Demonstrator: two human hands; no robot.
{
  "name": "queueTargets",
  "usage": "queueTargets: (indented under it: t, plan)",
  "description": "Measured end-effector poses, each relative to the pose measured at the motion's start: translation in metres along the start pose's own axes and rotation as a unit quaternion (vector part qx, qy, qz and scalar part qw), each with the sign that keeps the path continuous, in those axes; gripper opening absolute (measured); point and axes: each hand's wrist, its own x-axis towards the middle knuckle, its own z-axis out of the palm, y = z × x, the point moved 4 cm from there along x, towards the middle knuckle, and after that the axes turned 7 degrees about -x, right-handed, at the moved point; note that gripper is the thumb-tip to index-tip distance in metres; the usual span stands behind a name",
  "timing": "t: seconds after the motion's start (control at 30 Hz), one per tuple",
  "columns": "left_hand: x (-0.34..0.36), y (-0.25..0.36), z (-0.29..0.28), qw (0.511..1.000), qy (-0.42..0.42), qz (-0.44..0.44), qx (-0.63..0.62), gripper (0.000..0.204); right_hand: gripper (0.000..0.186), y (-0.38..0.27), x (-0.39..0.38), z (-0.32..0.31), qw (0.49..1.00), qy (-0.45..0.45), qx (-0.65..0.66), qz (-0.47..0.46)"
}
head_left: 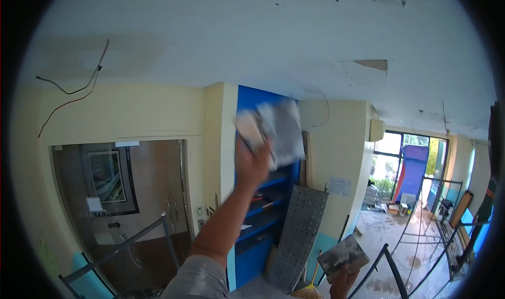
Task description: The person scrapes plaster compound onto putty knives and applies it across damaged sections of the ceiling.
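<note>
My left hand (253, 165) is raised on an outstretched arm, fingers closed on the pale handle of a trowel (284, 133). The trowel's wide grey-white blade is blurred by motion and shows below the ceiling, in front of the blue shelf recess. Low on the right, my right hand (344, 280) grips a flat rectangular board (344, 258) from below. Grey and whitish smears cover the board's face. The two tools are well apart.
Loose wires (79, 91) hang from the ceiling (210, 52). Dark metal rails (115, 251) stand at left and right. A perforated metal plank (300, 233) leans by the blue shelves (263, 215), near a broom (307, 292). A glass door (152, 194) is at left; scaffold frames (415, 241) stand right.
</note>
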Motion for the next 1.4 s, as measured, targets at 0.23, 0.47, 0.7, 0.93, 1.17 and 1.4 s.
queueTargets:
  t: [0.23, 0.47, 0.7, 0.93, 1.17, 1.4]
  plan:
    - [0.239, 0.061, -0.048, 0.95, 0.177, 0.095, -0.239, 0.067, 0.05, 0.033, -0.005, 0.006, 0.993, -0.011, -0.067, 0.097]
    - [0.324, 0.08, -0.03, 0.932, 0.132, 0.048, -0.335, 0.077, 0.053, 0.028, -0.009, 0.019, 0.994, 0.009, -0.074, 0.079]
    - [0.354, 0.079, -0.022, 0.962, 0.09, -0.037, -0.254, 0.068, 0.048, 0.007, -0.017, 0.028, 0.994, -0.009, -0.096, 0.053]
    - [0.344, 0.031, -0.062, 0.958, 0.145, -0.072, -0.235, 0.068, 0.04, -0.012, -0.031, 0.045, 0.998, -0.025, -0.051, 0.041]
    - [0.344, 0.118, -0.029, 0.978, 0.109, 0.013, -0.178, 0.073, 0.035, 0.027, -0.031, 0.034, 0.993, -0.023, -0.069, 0.091]
    - [0.364, 0.071, -0.073, 0.982, 0.144, -0.062, -0.102, 0.069, 0.036, 0.035, -0.035, 0.048, 0.994, -0.054, -0.019, 0.094]
